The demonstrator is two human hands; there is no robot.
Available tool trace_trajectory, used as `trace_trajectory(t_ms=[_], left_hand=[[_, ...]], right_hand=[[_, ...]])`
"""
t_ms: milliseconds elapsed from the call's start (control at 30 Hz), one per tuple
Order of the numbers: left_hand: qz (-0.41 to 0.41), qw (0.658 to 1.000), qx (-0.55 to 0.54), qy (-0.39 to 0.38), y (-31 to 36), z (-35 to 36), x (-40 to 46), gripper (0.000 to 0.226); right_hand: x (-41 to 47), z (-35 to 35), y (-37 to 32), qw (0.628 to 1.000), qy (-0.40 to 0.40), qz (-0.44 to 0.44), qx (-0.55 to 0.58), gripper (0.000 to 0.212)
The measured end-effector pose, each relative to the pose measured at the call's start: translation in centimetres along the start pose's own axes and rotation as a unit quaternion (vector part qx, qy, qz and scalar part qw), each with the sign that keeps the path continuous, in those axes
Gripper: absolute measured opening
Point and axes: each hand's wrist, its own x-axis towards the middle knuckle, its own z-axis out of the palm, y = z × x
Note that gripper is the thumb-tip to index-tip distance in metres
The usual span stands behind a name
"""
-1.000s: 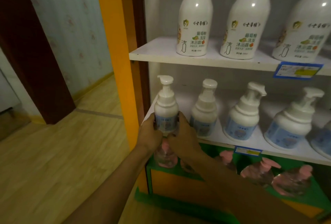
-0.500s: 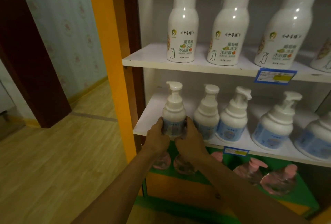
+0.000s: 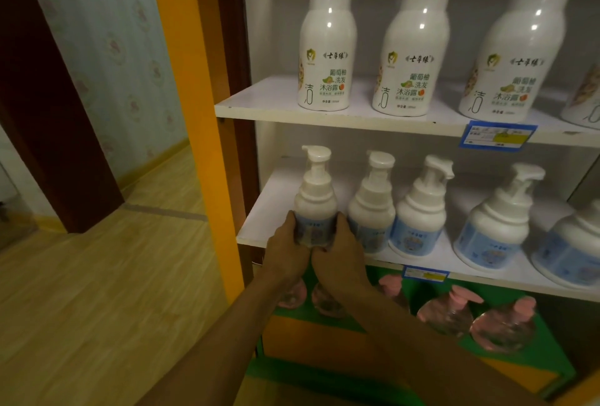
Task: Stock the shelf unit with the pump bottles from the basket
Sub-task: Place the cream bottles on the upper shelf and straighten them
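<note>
A white pump bottle with a blue label [image 3: 315, 207] stands upright at the left end of the middle white shelf [image 3: 259, 227]. My left hand [image 3: 285, 253] clasps its left side and my right hand [image 3: 341, 259] its right side, both low on the label. Several matching pump bottles [image 3: 371, 207] stand in a row to its right along the same shelf. The basket is out of view.
Tall white bottles [image 3: 326, 58] line the upper shelf [image 3: 324, 116]. Clear bottles with pink pumps [image 3: 451, 311] sit on the green shelf below. An orange post [image 3: 194, 113] borders the unit on the left, with wooden floor [image 3: 97, 292] and a dark door frame [image 3: 55, 113] beyond.
Both hands have carried the bottle up and back onto the left end of the middle shelf, beside the row. The view has shifted a little to the right.
</note>
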Motion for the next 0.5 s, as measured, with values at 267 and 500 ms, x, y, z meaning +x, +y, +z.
trace_trajectory(t_ms=[267, 500], left_hand=[[0.005, 1.000, 0.015, -0.005, 0.0, 0.1, 0.0, 0.040], [0.007, 0.997, -0.011, 0.073, 1.7, 0.4, -1.7, 0.030]], right_hand=[[0.0, 0.3, 0.0, 1.000, 0.002, 0.004, -0.002, 0.074], [-1.1, 0.0, -0.3, 1.000, 0.009, -0.001, -0.004, 0.074]])
